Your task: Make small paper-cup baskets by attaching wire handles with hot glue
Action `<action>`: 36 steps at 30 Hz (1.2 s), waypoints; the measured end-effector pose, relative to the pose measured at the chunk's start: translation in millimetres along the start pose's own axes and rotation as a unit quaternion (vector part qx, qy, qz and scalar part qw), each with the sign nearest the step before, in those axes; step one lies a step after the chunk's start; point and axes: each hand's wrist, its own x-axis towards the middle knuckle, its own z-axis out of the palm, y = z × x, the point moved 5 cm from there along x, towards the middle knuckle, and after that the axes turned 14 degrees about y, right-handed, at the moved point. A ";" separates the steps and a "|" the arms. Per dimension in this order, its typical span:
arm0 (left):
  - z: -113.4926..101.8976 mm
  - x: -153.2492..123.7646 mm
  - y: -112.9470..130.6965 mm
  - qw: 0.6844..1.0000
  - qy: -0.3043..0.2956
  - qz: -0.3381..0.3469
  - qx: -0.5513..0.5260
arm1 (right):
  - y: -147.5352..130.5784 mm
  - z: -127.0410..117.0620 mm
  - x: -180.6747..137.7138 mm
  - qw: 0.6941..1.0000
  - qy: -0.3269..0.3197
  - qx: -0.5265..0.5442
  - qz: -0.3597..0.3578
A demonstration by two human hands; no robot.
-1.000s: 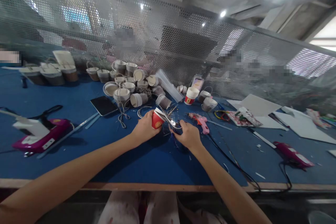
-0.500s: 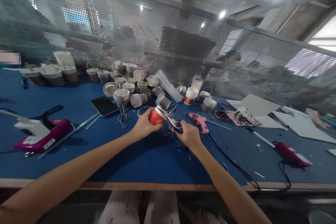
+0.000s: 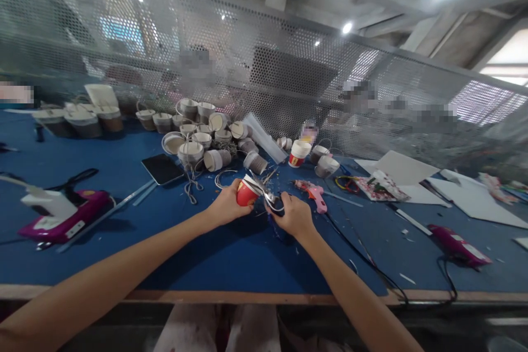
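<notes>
My left hand is wrapped round a red paper cup, which tilts with its rim toward the right. In my right hand is a pair of scissors, fingers through the handles. The blades reach the cup's rim; whether they are cutting into it cannot be made out. Just behind the cup lies a small grey wrapped cup on its side. Right of my right hand rests a pink glue gun. A stack of red and white paper cups stands farther back.
Many small wrapped cups with string handles are heaped at the back. A phone lies left of them. Purple power strips sit at both sides. White sheets lie at the right, before a perforated metal screen.
The scissors have turned slightly at the cup's rim and their blades look more spread. The cup has tipped a little in my left hand. Both hands stay nearly in place.
</notes>
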 end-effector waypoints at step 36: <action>1.0 -0.5 -10.2 0.974 0.091 0.095 0.185 | 2.6 -1.0 2.5 1.000 -0.022 -0.020 0.007</action>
